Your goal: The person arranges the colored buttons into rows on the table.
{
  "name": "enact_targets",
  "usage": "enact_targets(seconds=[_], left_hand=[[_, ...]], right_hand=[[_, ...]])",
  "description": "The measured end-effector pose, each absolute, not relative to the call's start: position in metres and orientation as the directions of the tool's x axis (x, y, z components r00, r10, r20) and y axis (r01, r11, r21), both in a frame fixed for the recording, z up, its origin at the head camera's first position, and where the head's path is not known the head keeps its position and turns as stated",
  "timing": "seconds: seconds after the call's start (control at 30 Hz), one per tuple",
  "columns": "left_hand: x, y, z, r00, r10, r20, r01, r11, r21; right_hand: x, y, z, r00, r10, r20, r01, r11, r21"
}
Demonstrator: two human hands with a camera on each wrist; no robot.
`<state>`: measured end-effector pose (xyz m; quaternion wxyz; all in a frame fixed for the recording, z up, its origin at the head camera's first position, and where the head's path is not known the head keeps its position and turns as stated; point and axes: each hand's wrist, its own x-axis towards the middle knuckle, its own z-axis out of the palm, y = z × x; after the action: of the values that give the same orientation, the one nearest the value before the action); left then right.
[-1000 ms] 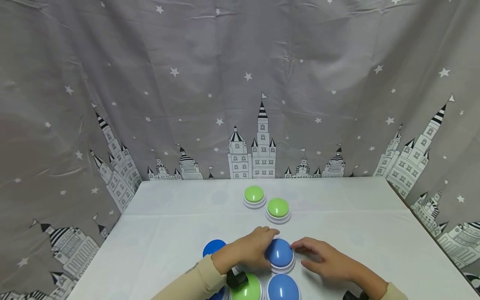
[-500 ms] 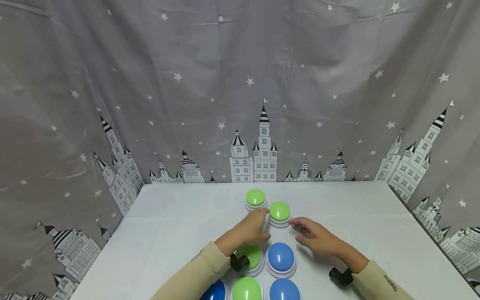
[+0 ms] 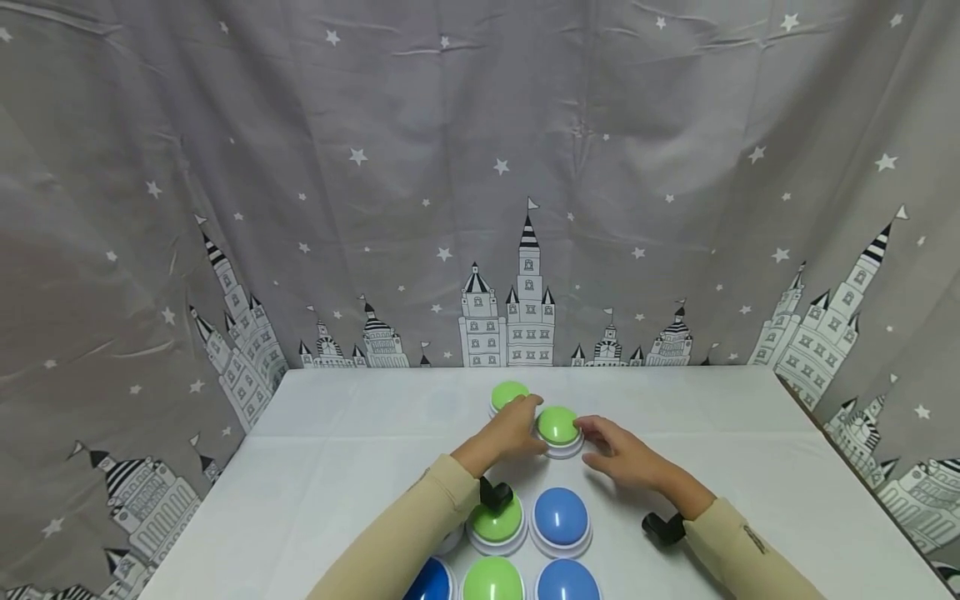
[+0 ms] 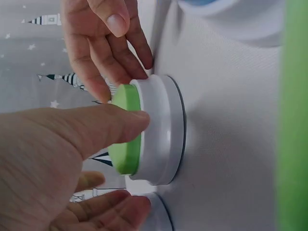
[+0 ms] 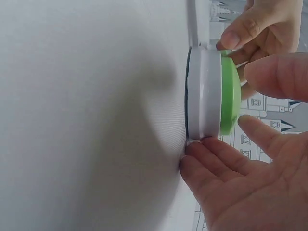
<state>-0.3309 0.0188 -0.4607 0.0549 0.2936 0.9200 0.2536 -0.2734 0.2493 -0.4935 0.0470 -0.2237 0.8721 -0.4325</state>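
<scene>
A green push button [image 3: 557, 426] with a white round base sits toward the back of the table. My left hand [image 3: 512, 432] is at its left side and my right hand [image 3: 619, 452] at its right, fingers loosely bent. In the left wrist view, the left thumb [image 4: 113, 126] overlaps the button's white base [image 4: 161, 130]. In the right wrist view, several right fingertips [image 5: 195, 150] lie right at the base's edge, low by the cloth. Behind the left hand, a second green button [image 3: 508, 393] is partly hidden.
Nearer the front stand a green button [image 3: 497, 523], partly covered by the black wrist camera [image 3: 495, 495], and a blue button [image 3: 561, 517]. Another green [image 3: 493, 579], a light blue [image 3: 567, 581] and a dark blue button [image 3: 430, 581] line the bottom edge. A grey castle-print curtain [image 3: 390, 208] hangs behind.
Both hands have moved away from the blue button, forward to the nearer of the two back green buttons. The blue button now stands beside the green one in the row.
</scene>
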Motion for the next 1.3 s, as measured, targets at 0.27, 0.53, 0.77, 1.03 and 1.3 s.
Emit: enact_targets(seconds=[0.27,0.53,0.77,1.03,1.3], left_hand=[[-0.344,0.029,-0.471,-0.801,0.599,0.021,0.524,0.683,0.509],[-0.346,0.031,-0.476,-0.782,0.622,0.041,0.559,0.672,0.485],[-0.343,0.031,-0.471,-0.787,0.616,0.025,0.550,0.682,0.482],[-0.338,0.034,-0.466,-0.762,0.646,0.035,0.577,0.654,0.488],[-0.327,0.034,-0.458,-0.691,0.715,0.106,0.669,0.577,0.469]], right_hand=[[-0.283,0.249,-0.499,-0.894,-0.429,0.128,-0.356,0.509,-0.783],[-0.283,0.249,-0.500,-0.889,-0.435,0.142,-0.369,0.498,-0.785],[-0.280,0.251,-0.496,-0.894,-0.429,0.127,-0.364,0.531,-0.765],[-0.270,0.258,-0.489,-0.890,-0.435,0.136,-0.376,0.532,-0.759],[-0.253,0.268,-0.481,-0.862,-0.475,0.178,-0.426,0.488,-0.762]])
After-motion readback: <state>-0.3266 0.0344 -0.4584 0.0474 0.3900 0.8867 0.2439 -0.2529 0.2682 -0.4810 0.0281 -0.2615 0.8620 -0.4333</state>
